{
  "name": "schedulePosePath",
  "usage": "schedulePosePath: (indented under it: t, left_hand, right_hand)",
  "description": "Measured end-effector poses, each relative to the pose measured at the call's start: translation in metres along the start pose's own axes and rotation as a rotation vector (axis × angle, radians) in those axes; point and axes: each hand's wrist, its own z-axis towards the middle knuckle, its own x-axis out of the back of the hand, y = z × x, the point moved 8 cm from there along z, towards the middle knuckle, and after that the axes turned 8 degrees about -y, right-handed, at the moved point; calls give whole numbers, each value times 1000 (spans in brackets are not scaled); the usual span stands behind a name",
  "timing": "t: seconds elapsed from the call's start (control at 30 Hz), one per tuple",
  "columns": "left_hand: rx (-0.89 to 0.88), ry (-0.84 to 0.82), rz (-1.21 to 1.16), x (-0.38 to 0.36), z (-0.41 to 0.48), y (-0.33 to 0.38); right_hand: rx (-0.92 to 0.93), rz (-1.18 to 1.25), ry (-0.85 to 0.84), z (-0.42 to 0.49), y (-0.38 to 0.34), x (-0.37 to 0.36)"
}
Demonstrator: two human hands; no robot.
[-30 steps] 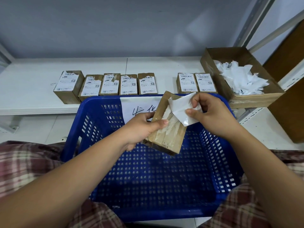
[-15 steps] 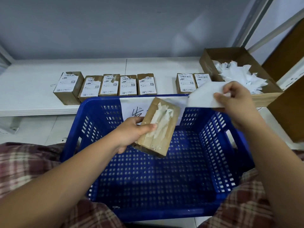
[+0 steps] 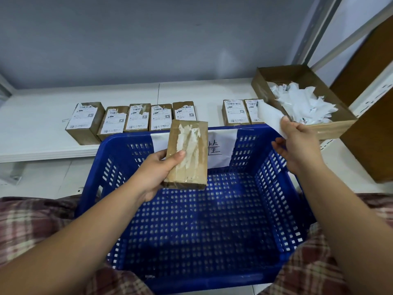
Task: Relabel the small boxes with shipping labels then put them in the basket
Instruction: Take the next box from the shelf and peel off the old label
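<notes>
White shelf (image 3: 32,128) at back. Blue basket (image 3: 119,158) in front of it, on the lap, nothing in it. Open cardboard tray (image 3: 331,126) on shelf at right, holding white paper scraps (image 3: 302,105). Seven labelled boxes (image 3: 138,118) in a row on shelf. Left hand (image 3: 155,173) grips a small box (image 3: 195,173) above the basket, thumb on its residue-streaked top. Right hand (image 3: 297,143) pinches a loose label (image 3: 270,116) near the tray.

Packing storeroom: metal shelving (image 3: 319,35), labelled parcels (image 3: 138,118).
</notes>
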Motion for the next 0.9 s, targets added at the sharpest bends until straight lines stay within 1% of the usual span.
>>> schedulePosePath:
  t: [0.17, 0.3, 0.4, 0.5, 0.63, 0.7, 0.83, 0.9]
  left_hand:
    - [-17, 14, -43, 0, 0, 3]
    - [13, 66, -25, 2, 0, 2]
    - [31, 87, -49, 3, -1, 0]
    - [31, 83, -42, 2, 0, -1]
    - [9, 85, -16, 0, 3, 0]
    - [3, 90, -7, -2, 3, 0]
    - [38, 87, -13, -5, 5, -5]
    - [76, 93, -52, -6, 5, -9]
  right_hand:
    - [-50, -21, 34, -4, 6, -3]
    - [-131, 31, 45, -7, 13, -5]
    - [-214, 71, -10, -9, 21, -12]
    - [-258, 29, -76, -12, 27, -18]
    - [-304, -6, -88, -13, 32, -19]
    - [-284, -17, -109, -12, 33, -22]
    - [-132, -106, -253, -11, 28, -34]
    - [-66, -173, -267, -10, 25, -36]
